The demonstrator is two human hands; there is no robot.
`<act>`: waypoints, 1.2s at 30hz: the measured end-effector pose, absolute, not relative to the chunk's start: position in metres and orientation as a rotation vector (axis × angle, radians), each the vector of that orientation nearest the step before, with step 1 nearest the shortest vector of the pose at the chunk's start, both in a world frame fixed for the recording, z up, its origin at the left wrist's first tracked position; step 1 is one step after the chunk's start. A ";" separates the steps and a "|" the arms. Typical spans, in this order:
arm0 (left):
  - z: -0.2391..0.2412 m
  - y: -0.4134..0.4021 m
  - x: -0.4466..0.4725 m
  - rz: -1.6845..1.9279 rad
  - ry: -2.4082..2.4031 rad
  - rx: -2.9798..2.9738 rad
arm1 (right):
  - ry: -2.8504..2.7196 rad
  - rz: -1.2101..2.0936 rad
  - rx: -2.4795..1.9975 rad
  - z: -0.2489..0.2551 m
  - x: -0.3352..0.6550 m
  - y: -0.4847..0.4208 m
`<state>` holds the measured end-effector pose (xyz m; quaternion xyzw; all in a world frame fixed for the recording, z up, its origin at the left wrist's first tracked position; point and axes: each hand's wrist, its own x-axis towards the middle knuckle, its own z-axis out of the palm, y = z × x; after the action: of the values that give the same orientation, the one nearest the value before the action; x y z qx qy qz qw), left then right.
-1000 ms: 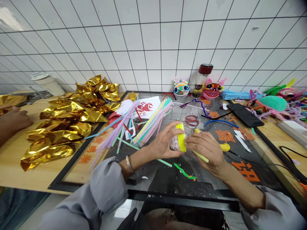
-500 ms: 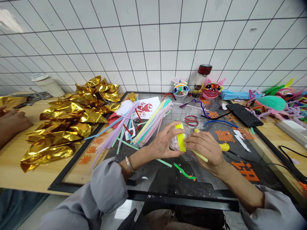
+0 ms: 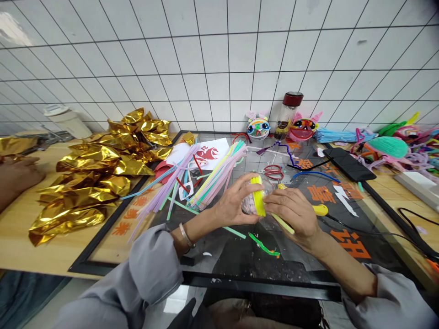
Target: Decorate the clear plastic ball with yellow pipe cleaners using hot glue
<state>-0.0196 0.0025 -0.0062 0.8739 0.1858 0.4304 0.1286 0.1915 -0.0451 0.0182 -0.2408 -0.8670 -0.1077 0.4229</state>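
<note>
My left hand (image 3: 233, 201) is closed around a clear plastic ball (image 3: 247, 205), thumb and fingers on opposite sides of it. Bright yellow pipe cleaners (image 3: 258, 197) lie side by side as a band across the ball. At the ball's right side, the fingers of my right hand (image 3: 297, 214) pinch a yellow pipe cleaner (image 3: 283, 224), whose loose end sticks out below them. Behind that hand shows part of a yellow tool with a black cord (image 3: 320, 210), its middle hidden. Below, a green pipe cleaner piece (image 3: 263, 245) lies on the dark mat.
Bundled pastel pipe cleaners (image 3: 219, 176) lie left of centre, near gold foil (image 3: 99, 171). Red scissors (image 3: 273, 172) and a phone (image 3: 351, 163) lie beyond my hands. A lidded bottle (image 3: 287, 116) stands between decorated balls. Another person's hand (image 3: 20, 176) rests at far left.
The loose end of the yellow pipe cleaner has shifted slightly left. The other person's hand at far left has moved a little. My hands stay almost in place.
</note>
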 end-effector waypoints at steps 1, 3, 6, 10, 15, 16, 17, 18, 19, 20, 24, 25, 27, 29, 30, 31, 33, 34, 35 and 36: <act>-0.006 0.003 -0.020 1.252 0.544 2.543 | -2.164 -0.260 -0.601 0.018 0.191 -0.045; -0.007 0.003 -0.019 1.243 0.549 2.546 | -2.154 -0.250 -0.602 0.018 0.191 -0.045; -0.008 0.003 -0.020 1.238 0.547 2.544 | -2.145 -0.235 -0.623 0.018 0.191 -0.046; -0.008 0.004 -0.020 1.255 0.550 2.535 | -2.121 -0.209 -0.644 0.019 0.190 -0.047; -0.010 0.004 -0.019 1.290 0.559 2.473 | -2.059 -0.213 -0.670 0.022 0.187 -0.049; -0.010 0.004 -0.019 1.303 0.564 2.435 | -2.033 -0.205 -0.695 0.023 0.187 -0.050; -0.010 0.003 -0.018 1.310 0.579 2.381 | -2.003 -0.199 -0.725 0.022 0.187 -0.050; -0.011 0.004 -0.018 1.311 0.608 2.308 | -1.966 -0.196 -0.762 0.022 0.187 -0.050; -0.011 0.004 -0.017 1.300 0.648 2.216 | -1.929 -0.193 -0.805 0.021 0.189 -0.050; -0.010 0.004 -0.017 1.276 0.691 2.111 | -1.892 -0.188 -0.851 0.020 0.190 -0.050; -0.005 0.007 -0.019 1.207 0.798 1.751 | -1.754 -0.113 -1.023 0.015 0.198 -0.046; -0.004 0.008 -0.020 1.202 0.800 1.704 | -1.735 -0.085 -1.047 0.014 0.199 -0.045; 0.000 0.009 -0.021 1.196 0.792 1.619 | -1.721 -0.030 -1.081 0.012 0.201 -0.043; 0.003 0.009 -0.021 1.185 0.779 1.516 | -1.719 0.010 -1.102 0.010 0.202 -0.042; 0.004 0.009 -0.020 1.185 0.773 1.464 | -1.715 0.021 -1.107 0.009 0.202 -0.042; 0.004 0.009 -0.020 1.187 0.767 1.416 | -1.710 0.030 -1.109 0.009 0.202 -0.042; 0.004 0.008 -0.019 1.193 0.749 1.336 | -1.713 0.050 -1.097 0.008 0.201 -0.042; 0.004 0.008 -0.019 1.194 0.743 1.304 | -1.721 0.064 -1.087 0.008 0.201 -0.042; 0.004 0.008 -0.019 1.193 0.739 1.275 | -1.730 0.081 -1.080 0.008 0.201 -0.043; 0.003 0.008 -0.019 1.191 0.738 1.251 | -1.737 0.097 -1.079 0.007 0.201 -0.043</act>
<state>-0.0187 0.0080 0.0030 0.5375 0.3173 0.5116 0.5905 0.2011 -0.0428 0.0073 -0.4500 -0.7245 0.0405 0.5206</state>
